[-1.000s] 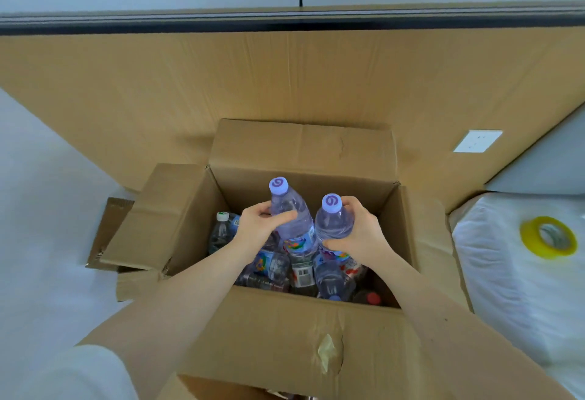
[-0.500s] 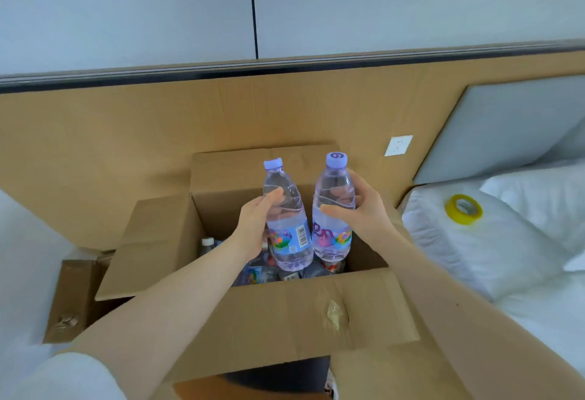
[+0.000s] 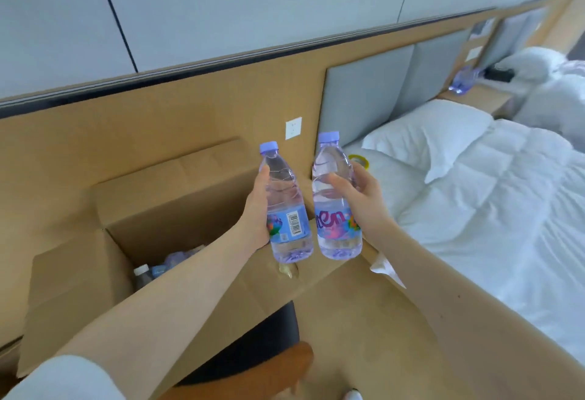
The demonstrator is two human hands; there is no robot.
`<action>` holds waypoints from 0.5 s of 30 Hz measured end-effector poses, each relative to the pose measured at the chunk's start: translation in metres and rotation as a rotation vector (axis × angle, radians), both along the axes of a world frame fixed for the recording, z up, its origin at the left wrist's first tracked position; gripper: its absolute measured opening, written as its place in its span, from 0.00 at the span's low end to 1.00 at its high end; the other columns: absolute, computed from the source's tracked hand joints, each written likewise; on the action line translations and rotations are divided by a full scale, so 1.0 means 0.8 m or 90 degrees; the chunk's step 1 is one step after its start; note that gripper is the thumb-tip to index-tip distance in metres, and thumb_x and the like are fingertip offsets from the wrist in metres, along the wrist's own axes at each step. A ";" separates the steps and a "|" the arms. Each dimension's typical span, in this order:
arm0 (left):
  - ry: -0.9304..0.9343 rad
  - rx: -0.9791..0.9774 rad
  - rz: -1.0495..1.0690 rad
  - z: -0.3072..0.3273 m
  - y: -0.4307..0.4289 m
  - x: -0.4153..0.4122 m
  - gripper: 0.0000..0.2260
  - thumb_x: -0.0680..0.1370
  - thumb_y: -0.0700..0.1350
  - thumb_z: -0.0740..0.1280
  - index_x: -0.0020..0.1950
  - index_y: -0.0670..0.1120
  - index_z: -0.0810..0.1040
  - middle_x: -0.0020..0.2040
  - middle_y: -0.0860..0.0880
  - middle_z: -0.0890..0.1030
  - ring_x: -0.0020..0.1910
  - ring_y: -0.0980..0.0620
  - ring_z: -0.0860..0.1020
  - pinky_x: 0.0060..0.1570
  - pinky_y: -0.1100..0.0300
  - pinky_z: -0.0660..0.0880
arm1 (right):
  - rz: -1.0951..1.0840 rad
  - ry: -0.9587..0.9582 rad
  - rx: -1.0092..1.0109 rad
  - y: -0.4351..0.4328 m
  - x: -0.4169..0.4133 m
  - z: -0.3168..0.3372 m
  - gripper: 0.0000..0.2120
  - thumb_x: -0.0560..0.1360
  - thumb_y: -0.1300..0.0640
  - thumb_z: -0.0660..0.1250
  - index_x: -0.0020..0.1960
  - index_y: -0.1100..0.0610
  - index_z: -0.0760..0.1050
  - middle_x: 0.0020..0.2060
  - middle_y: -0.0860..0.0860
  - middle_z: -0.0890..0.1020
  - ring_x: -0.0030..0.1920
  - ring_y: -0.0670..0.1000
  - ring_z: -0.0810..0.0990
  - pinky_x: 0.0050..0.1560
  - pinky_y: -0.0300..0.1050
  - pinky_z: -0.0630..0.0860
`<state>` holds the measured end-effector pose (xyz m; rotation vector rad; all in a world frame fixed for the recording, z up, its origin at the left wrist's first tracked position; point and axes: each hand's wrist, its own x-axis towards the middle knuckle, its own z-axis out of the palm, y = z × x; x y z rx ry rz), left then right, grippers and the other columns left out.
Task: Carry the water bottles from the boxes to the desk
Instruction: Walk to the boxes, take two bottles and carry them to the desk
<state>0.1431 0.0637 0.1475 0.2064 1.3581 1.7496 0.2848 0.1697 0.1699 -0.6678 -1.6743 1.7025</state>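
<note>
My left hand [image 3: 258, 209] grips a clear water bottle [image 3: 286, 206] with a purple cap and a barcode label, upright in the air. Beside it, my right hand [image 3: 361, 192] grips a second purple-capped bottle [image 3: 335, 203] by its upper body. Both bottles hang above the right front corner of the open cardboard box [image 3: 177, 200]. Several more bottles [image 3: 158, 268] lie down inside the box, partly hidden by my left forearm.
A bed [image 3: 474, 209] with white pillows and duvet fills the right side, a yellow tape roll [image 3: 359, 159] on it behind the right bottle. A wooden wall panel runs behind the box. A bedside shelf [image 3: 471, 95] at far right holds purple bottles. A dark seat [image 3: 253, 349] stands below the box.
Both hands have lifted the two bottles out of the box and higher, and the view has swung right, bringing the bed into sight.
</note>
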 end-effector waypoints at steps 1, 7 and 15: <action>-0.008 0.010 -0.029 0.002 0.007 0.012 0.26 0.75 0.66 0.63 0.52 0.43 0.79 0.48 0.41 0.81 0.40 0.48 0.81 0.42 0.60 0.78 | -0.019 0.010 -0.015 0.001 0.014 0.002 0.13 0.71 0.55 0.72 0.53 0.59 0.77 0.48 0.60 0.84 0.46 0.57 0.83 0.52 0.53 0.79; 0.008 -0.020 -0.148 0.008 0.057 0.094 0.23 0.76 0.64 0.62 0.46 0.43 0.80 0.42 0.45 0.85 0.40 0.47 0.82 0.50 0.54 0.77 | -0.133 0.021 -0.036 0.011 0.110 0.011 0.14 0.71 0.50 0.67 0.53 0.55 0.76 0.54 0.64 0.82 0.52 0.62 0.82 0.55 0.55 0.79; 0.032 -0.019 -0.278 0.018 0.114 0.268 0.21 0.77 0.62 0.62 0.40 0.44 0.76 0.37 0.46 0.84 0.33 0.50 0.82 0.40 0.57 0.76 | -0.315 0.033 -0.063 0.017 0.295 0.008 0.17 0.68 0.45 0.69 0.53 0.53 0.76 0.53 0.65 0.81 0.54 0.65 0.81 0.57 0.61 0.78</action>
